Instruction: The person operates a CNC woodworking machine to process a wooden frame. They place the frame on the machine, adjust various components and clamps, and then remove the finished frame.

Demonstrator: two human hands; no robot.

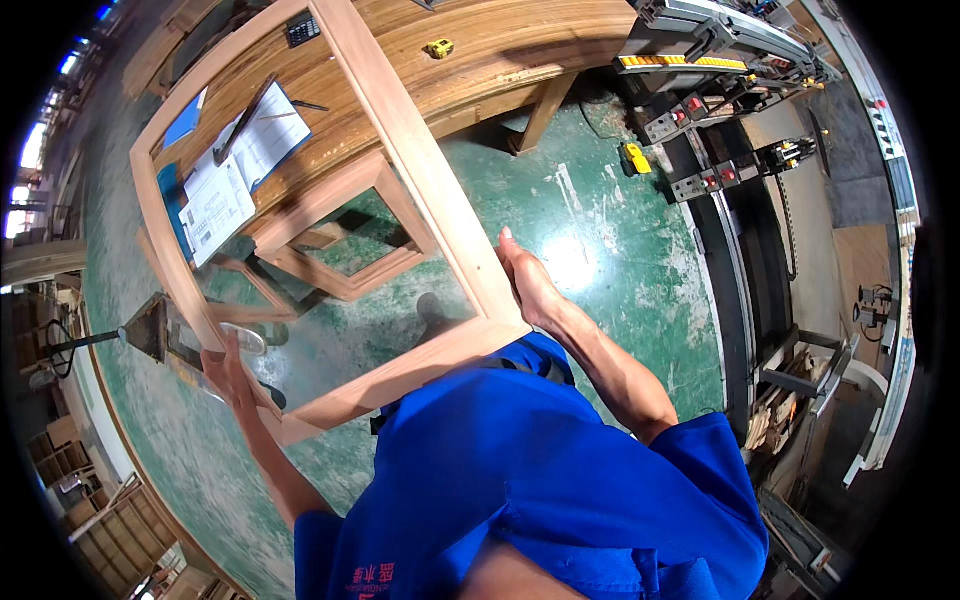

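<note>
A large rectangular frame of pale wood is held up in front of me, tilted, with its near rail close to my waist. My left hand grips its left stile near the lower corner. On the opposite side, my right hand holds the right stile close to the other lower corner; its fingers are partly hidden by the wood. Through the open middle I see a smaller wooden frame leaning by the bench, and printed drawing sheets on the bench top.
The wooden workbench carries a yellow tape measure and a dark calculator. Right of me stands a long machine with rails and clamps; a yellow object is beside it. The floor is worn green.
</note>
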